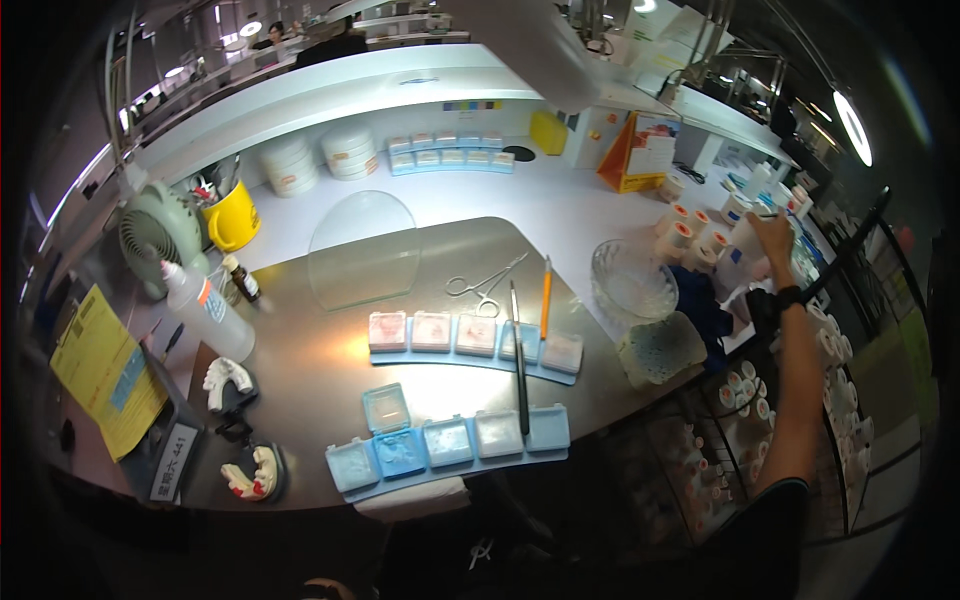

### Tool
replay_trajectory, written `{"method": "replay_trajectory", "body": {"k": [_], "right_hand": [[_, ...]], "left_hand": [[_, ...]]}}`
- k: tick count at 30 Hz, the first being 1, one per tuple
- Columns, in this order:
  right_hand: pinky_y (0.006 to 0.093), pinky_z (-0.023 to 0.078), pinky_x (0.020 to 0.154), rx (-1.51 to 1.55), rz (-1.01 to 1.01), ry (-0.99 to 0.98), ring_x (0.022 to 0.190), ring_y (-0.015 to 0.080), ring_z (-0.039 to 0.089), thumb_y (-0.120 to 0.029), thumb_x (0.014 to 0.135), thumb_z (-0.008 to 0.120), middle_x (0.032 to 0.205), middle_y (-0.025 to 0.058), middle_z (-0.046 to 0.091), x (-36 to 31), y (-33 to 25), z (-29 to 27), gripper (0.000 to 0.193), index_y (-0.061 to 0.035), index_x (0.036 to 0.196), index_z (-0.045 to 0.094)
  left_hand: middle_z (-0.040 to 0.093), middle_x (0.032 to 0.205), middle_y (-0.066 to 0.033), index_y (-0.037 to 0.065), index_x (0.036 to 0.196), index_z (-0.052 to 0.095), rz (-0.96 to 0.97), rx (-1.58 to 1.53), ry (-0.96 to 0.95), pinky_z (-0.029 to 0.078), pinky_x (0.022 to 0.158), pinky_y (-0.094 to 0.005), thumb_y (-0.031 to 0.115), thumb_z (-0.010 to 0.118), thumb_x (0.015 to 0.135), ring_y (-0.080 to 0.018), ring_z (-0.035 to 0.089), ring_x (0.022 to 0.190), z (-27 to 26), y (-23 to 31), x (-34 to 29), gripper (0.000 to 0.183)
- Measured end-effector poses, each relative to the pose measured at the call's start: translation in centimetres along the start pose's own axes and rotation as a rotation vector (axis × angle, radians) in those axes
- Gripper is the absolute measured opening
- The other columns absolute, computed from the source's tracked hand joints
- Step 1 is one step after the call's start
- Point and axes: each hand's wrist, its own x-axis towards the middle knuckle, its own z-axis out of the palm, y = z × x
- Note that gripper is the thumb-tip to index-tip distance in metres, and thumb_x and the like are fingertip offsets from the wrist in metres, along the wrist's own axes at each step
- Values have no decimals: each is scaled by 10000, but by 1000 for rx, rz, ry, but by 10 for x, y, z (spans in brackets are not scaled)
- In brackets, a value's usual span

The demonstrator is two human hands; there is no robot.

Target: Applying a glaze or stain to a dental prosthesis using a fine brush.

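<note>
My right arm stretches out to the far right, with a dark band on the wrist. The right hand (pixel 774 238) is among white jars at the bench's right side, its fingers bent and closed beside a white container (pixel 742 238). What they grip is too small to make out. Of my left hand (pixel 326 589), only a small patch of skin shows at the lower edge, its fingers hidden. Ahead of me lie two blue-based rows of small lidded boxes, a pink-filled row (pixel 430 332) and a blue row (pixel 447 442) with one lid up. Black tweezers (pixel 521 375) lie across both rows.
Scissor-like forceps (pixel 486 296), an orange-handled tool (pixel 546 300) and a glass plate (pixel 362 255) lie on the metal sheet. Dental models (pixel 255 475), a squeeze bottle (pixel 212 315) and a yellow mug (pixel 234 218) stand left; a glass bowl (pixel 632 277) and sponge (pixel 660 350) right.
</note>
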Motion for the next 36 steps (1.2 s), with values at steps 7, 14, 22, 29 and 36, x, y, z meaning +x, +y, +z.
{"method": "replay_trajectory", "body": {"k": [7, 14, 22, 29, 36], "right_hand": [[352, 466, 914, 377, -368, -87, 1071, 260, 596, -235, 766, 704, 1197, 192, 590, -149, -126, -159, 639, -23, 1320, 465], [346, 472, 892, 742, -790, -834, 1047, 262, 613, -238, 605, 828, 1139, 177, 608, -328, -239, -235, 800, -17, 1294, 485], [270, 464, 848, 669, -445, -426, 970, 123, 584, -257, 692, 781, 1138, 110, 626, -259, -226, -190, 688, 6, 1263, 503], [373, 511, 824, 302, -115, 186, 946, 331, 646, -453, 647, 774, 1026, 254, 637, -69, -104, -88, 861, 91, 1238, 464], [403, 497, 847, 14, 89, -1, 922, 374, 641, -514, 643, 745, 990, 282, 636, -43, -49, 6, 836, 115, 1139, 507]], "left_hand": [[672, 923, -148, -19, 1002, 638, -1013, -196, -848, 549, 698, -342, 125, 682, 805, -278, 674, 791, 29, 7, -50, 247], [446, 1289, -293, -110, 1324, 357, -1025, -270, -845, 456, 941, -411, 266, 826, 669, -403, 511, 1143, 80, 25, -80, 889], [645, 950, -199, -68, 996, 613, -1017, 223, -666, 516, 723, -349, 129, 597, 884, -294, 630, 792, 2, 24, -71, 227], [660, 779, -150, -63, 833, 646, -840, 593, -518, 511, 572, -320, 127, 476, 935, -263, 622, 636, -54, 35, -70, 274], [631, 723, -184, -100, 791, 616, -599, 261, -863, 534, 578, -361, 57, 507, 913, -300, 624, 621, -69, 47, -109, 226]]}}
